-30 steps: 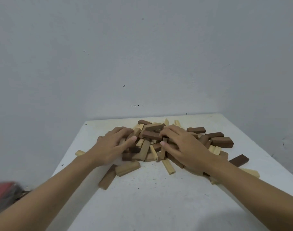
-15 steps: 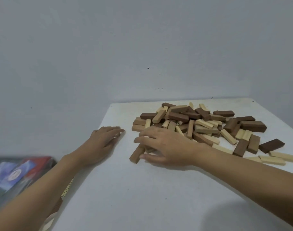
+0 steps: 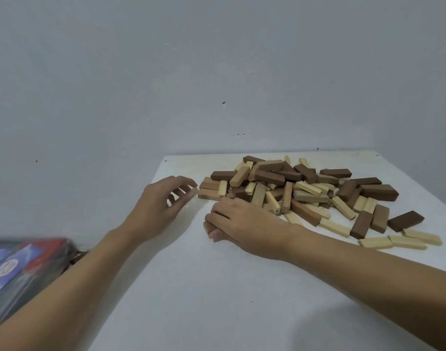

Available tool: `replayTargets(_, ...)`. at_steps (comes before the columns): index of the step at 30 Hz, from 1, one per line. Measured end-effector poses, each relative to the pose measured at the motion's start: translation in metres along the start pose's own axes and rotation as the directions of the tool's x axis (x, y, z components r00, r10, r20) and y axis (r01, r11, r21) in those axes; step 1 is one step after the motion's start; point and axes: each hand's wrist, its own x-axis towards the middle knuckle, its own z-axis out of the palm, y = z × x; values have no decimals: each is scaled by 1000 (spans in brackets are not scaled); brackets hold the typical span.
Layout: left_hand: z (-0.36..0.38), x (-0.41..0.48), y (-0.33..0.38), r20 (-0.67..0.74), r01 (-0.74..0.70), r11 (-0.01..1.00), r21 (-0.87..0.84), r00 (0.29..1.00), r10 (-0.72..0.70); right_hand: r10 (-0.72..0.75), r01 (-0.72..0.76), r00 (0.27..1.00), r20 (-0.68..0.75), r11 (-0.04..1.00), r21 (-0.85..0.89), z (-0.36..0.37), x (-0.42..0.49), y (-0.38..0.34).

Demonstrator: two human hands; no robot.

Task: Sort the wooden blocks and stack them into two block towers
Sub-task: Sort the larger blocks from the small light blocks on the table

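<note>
A loose pile of wooden blocks [image 3: 300,191] in pale, tan and dark brown lies on the far right part of the white table [image 3: 217,295]. My left hand [image 3: 161,201] hovers just left of the pile with its fingers curled, and its fingertips pinch a small pale block [image 3: 194,192]. At the pile's near left edge my right hand [image 3: 244,221] lies palm down. Its fingers curl round a tan block [image 3: 206,227], of which only one end shows.
Pale blocks [image 3: 394,241] and a dark one [image 3: 405,220] lie scattered at the right. A red and blue box [image 3: 19,267] sits beyond the table's left edge. A grey wall stands behind the table.
My left hand has risen from the table's left edge and moved toward the pile, now pinching a pale block. My right hand has closed round the tan block beneath it.
</note>
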Motion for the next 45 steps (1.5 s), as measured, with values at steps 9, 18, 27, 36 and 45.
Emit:
replayTargets(9,58,76,51,-41,-145,989,-6,989,145,471,-486,871,-141,869,-95,-71,-25,90)
replayTargets(18,102,91,57,-32,-102,981,168,994,109,624,-620,780,-38,780,81,-55,-79,107)
replayTargets(27,121,80,118,17,-399,903,159,916,401,711,-691,700,-60,696,194,-104,-168,99)
replayTargets(36,192,48,174,494,-644,745,176,712,499,754,-773,626,199,633,36,-115,-286,62)
replayTargets(45,213,75,173,458,-633,699,332,756,468,788,-822,546,284,570,0,-96,-267,88)
